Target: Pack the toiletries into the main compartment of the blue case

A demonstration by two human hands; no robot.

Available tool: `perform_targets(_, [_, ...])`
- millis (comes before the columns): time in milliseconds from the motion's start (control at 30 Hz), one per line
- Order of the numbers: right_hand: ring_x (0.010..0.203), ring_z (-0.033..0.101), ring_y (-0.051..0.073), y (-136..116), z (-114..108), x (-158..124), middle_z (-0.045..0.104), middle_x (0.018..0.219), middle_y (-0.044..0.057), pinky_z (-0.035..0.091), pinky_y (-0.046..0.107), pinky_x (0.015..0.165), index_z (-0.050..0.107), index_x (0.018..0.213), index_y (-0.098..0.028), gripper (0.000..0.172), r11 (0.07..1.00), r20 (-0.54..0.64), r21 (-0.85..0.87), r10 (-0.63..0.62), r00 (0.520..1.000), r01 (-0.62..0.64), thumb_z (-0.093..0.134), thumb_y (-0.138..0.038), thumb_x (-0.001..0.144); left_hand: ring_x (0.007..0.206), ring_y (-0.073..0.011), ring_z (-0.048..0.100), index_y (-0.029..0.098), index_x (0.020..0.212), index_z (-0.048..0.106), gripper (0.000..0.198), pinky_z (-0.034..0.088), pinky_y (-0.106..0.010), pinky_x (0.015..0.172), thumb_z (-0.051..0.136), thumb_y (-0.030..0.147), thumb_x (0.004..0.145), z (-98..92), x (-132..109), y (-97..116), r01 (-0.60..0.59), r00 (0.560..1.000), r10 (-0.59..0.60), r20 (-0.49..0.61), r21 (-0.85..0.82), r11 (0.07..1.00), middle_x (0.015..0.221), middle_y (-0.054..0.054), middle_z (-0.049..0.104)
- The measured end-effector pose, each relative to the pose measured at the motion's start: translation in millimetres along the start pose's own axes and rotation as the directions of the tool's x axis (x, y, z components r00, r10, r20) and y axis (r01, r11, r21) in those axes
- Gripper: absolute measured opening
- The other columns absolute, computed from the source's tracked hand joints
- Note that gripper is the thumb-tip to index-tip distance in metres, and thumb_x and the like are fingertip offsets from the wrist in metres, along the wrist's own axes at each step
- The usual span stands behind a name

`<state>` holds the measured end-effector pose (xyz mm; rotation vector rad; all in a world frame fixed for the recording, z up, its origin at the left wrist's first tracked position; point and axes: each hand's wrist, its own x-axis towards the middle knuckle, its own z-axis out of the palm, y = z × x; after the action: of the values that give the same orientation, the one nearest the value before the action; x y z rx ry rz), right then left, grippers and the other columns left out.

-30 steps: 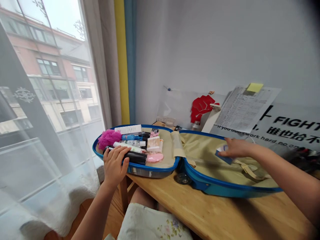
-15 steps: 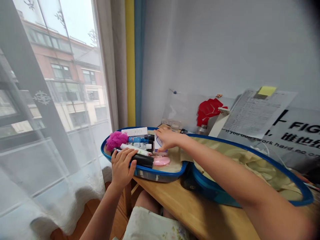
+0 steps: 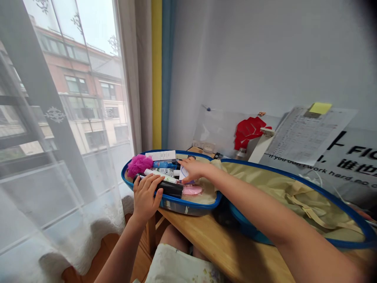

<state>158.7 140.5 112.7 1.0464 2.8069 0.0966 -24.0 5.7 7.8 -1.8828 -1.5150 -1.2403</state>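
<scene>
A small blue suitcase (image 3: 203, 206) lies open on a wooden table (image 3: 235, 251). Its left half holds a pink bath puff (image 3: 139, 164), a white box (image 3: 163, 155), several tubes and bottles, a black bottle (image 3: 171, 189) and a pink oval item (image 3: 192, 190). My left hand (image 3: 145, 196) rests with curled fingers on the black bottle and the case's front rim. My right hand (image 3: 194, 169) reaches across and presses a small white and blue packet (image 3: 183, 173) down among the toiletries. The right half (image 3: 282, 192) shows beige lining and straps.
A window with a sheer curtain (image 3: 59, 157) fills the left. Against the grey wall stand a red fist cut-out (image 3: 249, 130), printed papers with a yellow sticky note (image 3: 320, 107) and a black-lettered banner (image 3: 353, 161). My lap in floral cloth (image 3: 176, 267) is under the table edge.
My right hand carried the white and blue packet from the suitcase's right half over to the left half and now lowers it onto the toiletries. The left hand stayed put.
</scene>
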Motion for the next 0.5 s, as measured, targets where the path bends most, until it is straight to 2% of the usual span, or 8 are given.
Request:
perform_targets(100, [0.136, 0.035, 0.031, 11, -6, -12, 0.035, 0.149, 0.016, 0.031, 0.041, 0.11, 0.029, 0.147, -0.013, 0.098, 0.999, -0.042, 0.054, 0.006, 0.999, -0.004, 0.063, -0.06, 0.069, 0.118, -0.0241, 0.051, 0.023, 0.118, 0.061, 0.038, 0.017, -0.044, 0.11, 0.034, 0.035, 0.094, -0.2, 0, 0, 0.008, 1.0, -0.008, 0.02, 0.005, 1.0, 0.118, -0.005, 0.065])
perform_targets(200, [0.139, 0.03, 0.029, 27, -17, -46, 0.033, 0.151, 0.015, 0.029, 0.045, 0.111, 0.027, 0.148, -0.015, 0.086, 0.995, -0.123, 0.095, 0.054, 0.991, -0.042, 0.051, -0.06, 0.079, 0.122, -0.0241, 0.049, 0.023, 0.122, 0.059, 0.039, 0.013, -0.045, 0.113, 0.034, 0.034, 0.094, -0.6, 1, 0, -0.002, 1.0, 0.001, 0.023, 0.016, 1.0, 0.121, -0.005, 0.064])
perform_targets(333, [0.138, 0.033, 0.028, 45, -18, -125, 0.037, 0.149, 0.014, 0.029, 0.048, 0.111, 0.034, 0.145, -0.016, 0.075, 0.987, -0.212, 0.129, 0.124, 0.969, -0.097, 0.042, -0.059, 0.085, 0.129, -0.025, 0.044, 0.023, 0.129, 0.054, 0.041, 0.001, -0.048, 0.115, 0.035, 0.031, 0.095, -2.8, 3, -1, -0.024, 0.999, 0.022, 0.03, 0.049, 0.999, 0.129, -0.005, 0.06])
perform_targets(400, [0.133, 0.04, 0.028, 51, -8, -171, 0.044, 0.144, 0.012, 0.034, 0.048, 0.109, 0.043, 0.14, -0.02, 0.068, 0.975, -0.263, 0.175, 0.183, 0.947, -0.14, 0.039, -0.061, 0.086, 0.131, -0.0251, 0.042, 0.023, 0.131, 0.052, 0.041, -0.002, -0.048, 0.115, 0.035, 0.03, 0.095, -4.9, 4, 2, -0.031, 0.999, 0.029, 0.032, 0.064, 0.997, 0.132, -0.005, 0.058])
perform_targets(500, [0.126, 0.05, 0.027, 58, 17, -236, 0.055, 0.135, 0.01, 0.039, 0.047, 0.106, 0.055, 0.13, -0.022, 0.064, 0.923, -0.227, 0.27, 0.338, 0.913, -0.275, 0.037, -0.064, 0.085, 0.132, -0.025, 0.042, 0.024, 0.133, 0.051, 0.042, -0.002, -0.048, 0.115, 0.036, 0.03, 0.094, -8.0, 7, 17, -0.058, 0.998, 0.056, 0.029, 0.068, 0.996, 0.135, -0.006, 0.055])
